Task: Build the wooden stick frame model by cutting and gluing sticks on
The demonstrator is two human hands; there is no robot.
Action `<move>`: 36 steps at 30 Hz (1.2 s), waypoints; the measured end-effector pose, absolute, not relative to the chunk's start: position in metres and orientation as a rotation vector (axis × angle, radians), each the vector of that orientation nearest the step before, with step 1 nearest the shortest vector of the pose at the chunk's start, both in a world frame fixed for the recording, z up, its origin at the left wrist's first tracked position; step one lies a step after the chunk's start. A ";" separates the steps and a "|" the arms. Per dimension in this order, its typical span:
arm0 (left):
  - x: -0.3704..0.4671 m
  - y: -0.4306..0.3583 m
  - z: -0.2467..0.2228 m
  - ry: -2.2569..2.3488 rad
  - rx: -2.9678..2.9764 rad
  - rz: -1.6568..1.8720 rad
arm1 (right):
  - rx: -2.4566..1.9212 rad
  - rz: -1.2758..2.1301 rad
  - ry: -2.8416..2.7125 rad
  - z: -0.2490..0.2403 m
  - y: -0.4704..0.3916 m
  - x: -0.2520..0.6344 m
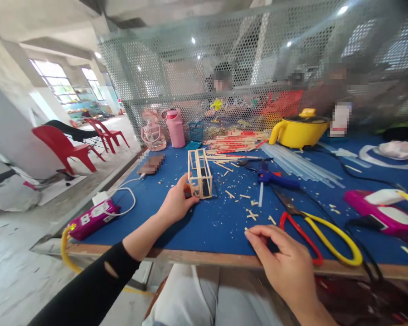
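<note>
My left hand (179, 199) is closed on the near left corner of a small box-shaped frame of thin wooden sticks (200, 174), which stands upright on the blue table. Over the table's front edge, my right hand (282, 256) pinches a tiny pale bit of wooden stick (246, 229) between thumb and forefinger. Just beyond that hand lie short cut stick pieces (251, 214). To its right rest large scissors (321, 226) with one red and one yellow handle loop. Past the scissors is a blue glue gun (275, 177) with a clear glue stick in it.
Behind the frame lie many red-tipped sticks (236, 141). Long clear glue sticks (299, 163) spread before a yellow pot (299, 130). A pink bottle (175, 127) stands at the back left. Purple power strips (95, 219) with cables lie at both sides. People sit beyond a perforated screen (177, 72).
</note>
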State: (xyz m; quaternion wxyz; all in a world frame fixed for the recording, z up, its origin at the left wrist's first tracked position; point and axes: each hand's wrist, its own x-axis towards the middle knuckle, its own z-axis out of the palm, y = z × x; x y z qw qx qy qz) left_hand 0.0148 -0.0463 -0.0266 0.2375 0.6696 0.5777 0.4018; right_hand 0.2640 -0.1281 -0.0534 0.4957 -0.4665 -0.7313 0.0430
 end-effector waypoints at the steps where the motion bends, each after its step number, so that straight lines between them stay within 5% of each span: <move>1: 0.018 -0.058 -0.025 1.648 1.816 1.153 | -1.099 0.128 -1.778 -0.053 -0.129 0.264; 4: 0.039 -0.110 -0.017 1.776 1.775 1.318 | -0.954 0.176 -1.882 -0.046 -0.134 0.262; 8: 0.072 -0.163 -0.009 1.320 1.840 0.926 | -0.720 0.059 -2.108 -0.026 -0.140 0.261; 20: 0.069 -0.164 -0.020 1.145 1.836 0.955 | -0.743 -0.012 -2.275 -0.009 -0.146 0.253; 28: 0.068 -0.129 -0.027 1.239 1.631 1.141 | -2.027 -0.160 -1.999 -0.014 -0.100 0.347; 36: 0.074 -0.116 -0.029 1.188 1.550 1.145 | -2.075 0.047 -2.193 -0.008 -0.099 0.375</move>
